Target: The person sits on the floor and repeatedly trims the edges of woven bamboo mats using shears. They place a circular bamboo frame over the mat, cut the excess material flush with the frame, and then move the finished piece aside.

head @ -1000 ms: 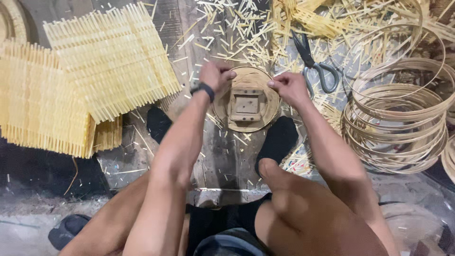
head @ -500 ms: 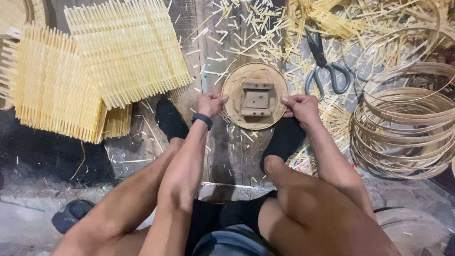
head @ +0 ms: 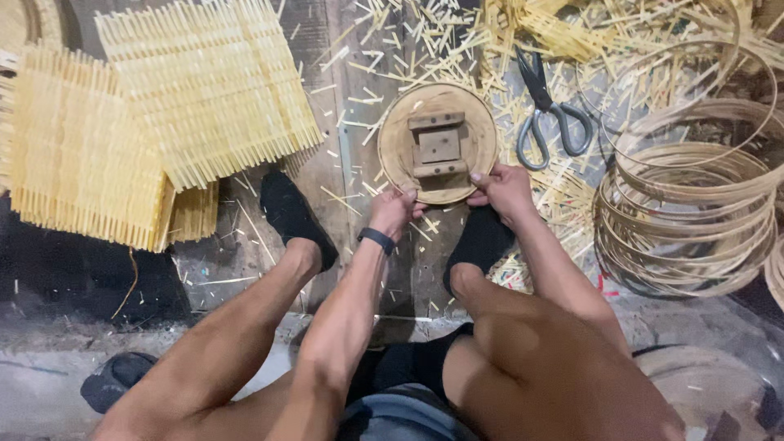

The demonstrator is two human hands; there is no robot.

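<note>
Both hands grip the near rim of a round wooden disc on the floor.

The left hand (head: 394, 211) and right hand (head: 504, 189) curl closed on the near edge of the round wooden disc with small square blocks on top (head: 438, 143), lying flat between two black-socked feet. Grey-handled metal scissors (head: 549, 114) rest just beside it among pale splinters. Flat woven mats of thin yellow bamboo slats (head: 163, 114) are stacked to the left; coiled bamboo strip hoops (head: 694, 220) are heaped on the right.
</note>
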